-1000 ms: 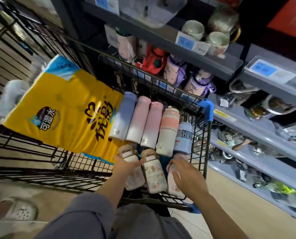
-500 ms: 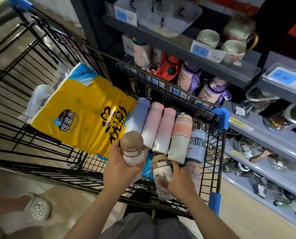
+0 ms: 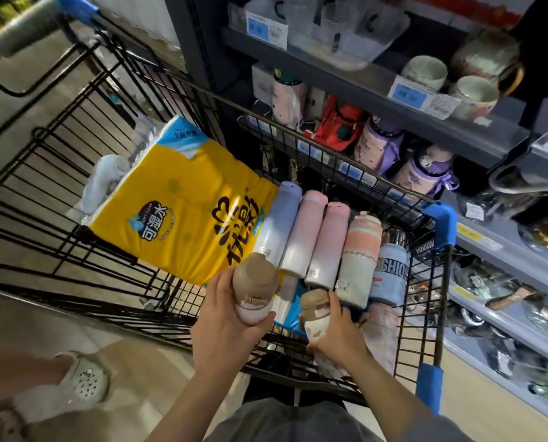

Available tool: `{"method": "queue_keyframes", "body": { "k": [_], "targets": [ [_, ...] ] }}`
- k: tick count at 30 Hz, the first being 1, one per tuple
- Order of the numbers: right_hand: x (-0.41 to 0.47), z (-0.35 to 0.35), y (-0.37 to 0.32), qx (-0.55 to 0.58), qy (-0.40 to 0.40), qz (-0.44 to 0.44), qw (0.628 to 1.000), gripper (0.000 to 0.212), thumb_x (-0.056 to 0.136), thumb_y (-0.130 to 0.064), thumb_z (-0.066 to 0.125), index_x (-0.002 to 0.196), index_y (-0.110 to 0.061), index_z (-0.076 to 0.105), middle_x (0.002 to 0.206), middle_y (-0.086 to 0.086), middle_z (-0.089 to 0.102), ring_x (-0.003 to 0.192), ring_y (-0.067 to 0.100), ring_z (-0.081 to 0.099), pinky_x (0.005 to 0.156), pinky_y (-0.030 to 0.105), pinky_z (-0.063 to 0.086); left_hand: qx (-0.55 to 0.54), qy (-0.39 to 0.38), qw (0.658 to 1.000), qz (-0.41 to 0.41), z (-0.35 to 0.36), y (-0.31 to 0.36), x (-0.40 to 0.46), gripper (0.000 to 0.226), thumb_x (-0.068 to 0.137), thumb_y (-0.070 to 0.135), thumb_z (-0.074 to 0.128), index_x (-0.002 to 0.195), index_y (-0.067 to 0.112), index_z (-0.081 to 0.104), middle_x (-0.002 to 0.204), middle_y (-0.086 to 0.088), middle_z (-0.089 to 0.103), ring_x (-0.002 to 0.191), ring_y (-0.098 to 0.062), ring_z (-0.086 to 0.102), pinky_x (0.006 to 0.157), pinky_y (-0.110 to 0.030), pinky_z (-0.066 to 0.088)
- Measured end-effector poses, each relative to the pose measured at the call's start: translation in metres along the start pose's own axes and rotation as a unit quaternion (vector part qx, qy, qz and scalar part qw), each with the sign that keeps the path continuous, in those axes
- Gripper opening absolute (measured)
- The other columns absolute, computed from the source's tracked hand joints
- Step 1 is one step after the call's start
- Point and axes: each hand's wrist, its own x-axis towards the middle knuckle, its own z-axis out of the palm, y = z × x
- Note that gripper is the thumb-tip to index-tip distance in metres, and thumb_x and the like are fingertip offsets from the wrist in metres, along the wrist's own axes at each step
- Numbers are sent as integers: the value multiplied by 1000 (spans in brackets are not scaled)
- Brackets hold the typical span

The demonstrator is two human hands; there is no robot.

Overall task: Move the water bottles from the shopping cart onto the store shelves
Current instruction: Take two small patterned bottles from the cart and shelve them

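Observation:
My left hand [image 3: 225, 323] grips a brown-capped bottle [image 3: 255, 288], held upright above the black wire shopping cart [image 3: 426, 330]. My right hand [image 3: 338, 330] grips a second brown-capped bottle [image 3: 315, 314], lifted a little at the cart's near end. Several more bottles lie side by side in the cart: a lilac one [image 3: 277, 223], two pink ones [image 3: 303, 232], a peach and cream one [image 3: 359, 261] and a blue one [image 3: 390, 272]. A pale pink bottle [image 3: 379, 333] lies to the right of my right hand. Grey store shelves [image 3: 505, 260] stand to the right.
A yellow pack of tissue rolls [image 3: 177, 218] fills the cart's left part. The shelf behind the cart holds a red bottle [image 3: 339, 122] and purple bottles [image 3: 426, 173]; ceramic mugs [image 3: 472, 94] sit one shelf up. Lower shelves hold wrapped glassware. A foot in a white clog [image 3: 81, 378] stands on the floor at left.
Both hands closed on brown-capped bottles lying in the cart and raised them; the left bottle has come up higher and stands upright. The view has tilted up toward the shelves.

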Motion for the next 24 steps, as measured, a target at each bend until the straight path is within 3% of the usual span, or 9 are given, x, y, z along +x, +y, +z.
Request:
{"method": "queue_keyframes", "body": {
  "k": [5, 8, 12, 15, 20, 22, 24],
  "targets": [
    [-13, -10, -4, 60, 42, -57, 996, 117, 64, -32, 84, 150, -25, 5, 147, 7, 29, 129, 25, 42, 100, 36, 43, -7, -9, 1000, -3, 0, -2, -2, 95, 52, 37, 91, 131, 32, 38, 126, 5, 55, 102, -22, 62, 64, -26, 36],
    [-22, -19, -8, 116, 88, -97, 985, 112, 60, -34, 84, 147, -29, 14, 139, 2, 38, 124, 22, 47, 98, 37, 46, -13, -6, 1000, -14, 2, -4, -2, 97, 53, 37, 91, 136, 24, 43, 128, 4, 56, 104, -24, 62, 66, -30, 39],
    [-40, -36, -16, 172, 132, -112, 970, 109, 60, -31, 82, 145, -34, 14, 122, -13, 32, 113, 12, 47, 96, 32, 46, -57, -13, 998, -34, 3, -6, -2, 99, 54, 40, 90, 137, 34, 36, 128, 7, 55, 108, -24, 61, 72, -34, 45],
    [-50, -46, -19, 210, 173, -129, 954, 109, 52, -39, 81, 141, -41, 18, 128, -11, 40, 113, 13, 53, 94, 36, 49, -97, -12, 993, -64, 3, -4, 0, 103, 54, 38, 91, 140, 30, 35, 129, 2, 56, 110, -30, 60, 77, -38, 45],
    [-77, -88, -20, 230, 251, -142, 930, 108, 51, -48, 78, 138, -47, 14, 133, -11, 38, 114, 13, 51, 91, 33, 49, -224, -40, 974, 3, 9, 24, 18, 103, 50, 36, 94, 137, 32, 37, 123, 7, 56, 111, -23, 58, 88, -42, 49],
    [-91, -108, -18, 245, 290, -145, 914, 114, 50, -54, 76, 145, -42, 12, 136, -13, 41, 118, 11, 50, 95, 34, 48, -270, -73, 959, 48, 13, 49, 26, 101, 51, 32, 94, 134, 33, 36, 122, 8, 53, 110, -20, 56, 91, -39, 47],
    [-106, -131, -11, 284, 328, -162, 886, 104, 54, -43, 82, 138, -50, 21, 133, -19, 48, 117, 4, 53, 94, 31, 48, -290, -73, 950, 96, 19, 79, 32, 100, 52, 22, 96, 130, 34, 36, 119, 6, 51, 106, -22, 55, 86, -36, 45]
  ]
}}
